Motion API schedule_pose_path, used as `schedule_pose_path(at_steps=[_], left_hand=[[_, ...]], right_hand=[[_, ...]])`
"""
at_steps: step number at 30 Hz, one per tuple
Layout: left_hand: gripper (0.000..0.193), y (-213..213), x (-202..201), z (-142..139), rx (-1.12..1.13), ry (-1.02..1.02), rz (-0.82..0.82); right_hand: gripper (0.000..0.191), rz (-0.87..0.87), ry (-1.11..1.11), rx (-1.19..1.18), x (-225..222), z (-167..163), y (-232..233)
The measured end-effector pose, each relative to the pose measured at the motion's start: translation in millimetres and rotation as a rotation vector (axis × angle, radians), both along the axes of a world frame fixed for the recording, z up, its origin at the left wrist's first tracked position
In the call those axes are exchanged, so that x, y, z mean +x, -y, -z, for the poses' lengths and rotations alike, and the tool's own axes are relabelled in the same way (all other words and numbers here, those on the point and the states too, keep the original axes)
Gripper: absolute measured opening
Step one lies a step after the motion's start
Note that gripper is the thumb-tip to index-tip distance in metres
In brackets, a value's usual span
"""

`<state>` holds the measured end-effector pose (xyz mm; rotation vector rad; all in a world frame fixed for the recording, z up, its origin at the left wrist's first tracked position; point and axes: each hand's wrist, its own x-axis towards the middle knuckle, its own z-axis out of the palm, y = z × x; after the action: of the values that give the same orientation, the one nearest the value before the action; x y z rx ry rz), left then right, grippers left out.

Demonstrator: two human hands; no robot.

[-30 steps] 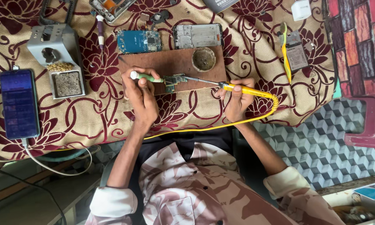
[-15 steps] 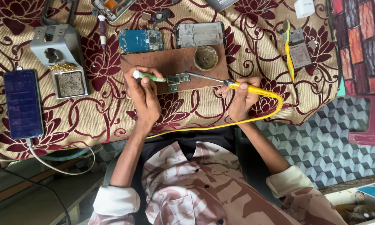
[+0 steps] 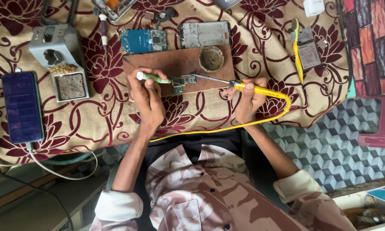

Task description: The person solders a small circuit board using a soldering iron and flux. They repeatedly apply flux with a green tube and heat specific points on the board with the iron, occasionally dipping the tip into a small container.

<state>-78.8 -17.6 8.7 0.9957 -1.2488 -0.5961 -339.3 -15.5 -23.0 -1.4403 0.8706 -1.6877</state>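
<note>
A left hand [image 3: 147, 96] pinches a green-handled screwdriver [image 3: 153, 78] against a small green circuit board [image 3: 182, 82] lying on a worn brown wooden slab [image 3: 171, 62]. The right hand [image 3: 249, 99] grips a yellow plastic soldering iron [image 3: 256, 89], its thin metal tip on the board, above a maroon floral cloth [image 3: 115, 115].

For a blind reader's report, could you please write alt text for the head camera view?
The right hand holds a yellow soldering iron to a small circuit board on a brown wooden board, while the left hand steadies it with a green-handled tool. Phone parts lie on the floral cloth.
</note>
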Motion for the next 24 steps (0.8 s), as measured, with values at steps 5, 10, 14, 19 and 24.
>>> schedule_pose_path(at_steps=[5, 10, 14, 19, 24], left_hand=[[0.027, -1.5, 0.5, -1.5, -0.008, 0.024, 0.000], [0.026, -2.5, -0.4, -1.2, 0.013, 0.009, 0.005], [0.026, -2.5, -0.3, -0.7, -0.004, 0.023, 0.017], [0.025, -4.2, 0.8, 0.9, 0.011, 0.046, 0.010], [0.026, -8.0, 1.2, 4.7, 0.012, 0.035, 0.020]], right_hand=[[0.029, -0.014, -0.036, -0.003, -1.2, -0.1, -1.7], [0.027, 0.004, -0.030, -0.003, -0.6, 1.2, -2.4], [0.027, -0.002, -0.022, -0.034, -2.5, 0.8, -2.2], [0.028, 0.009, -0.087, -0.040, -2.9, 2.0, -2.8], [0.028, -0.009, -0.029, -0.037, -2.6, 4.8, -7.5]])
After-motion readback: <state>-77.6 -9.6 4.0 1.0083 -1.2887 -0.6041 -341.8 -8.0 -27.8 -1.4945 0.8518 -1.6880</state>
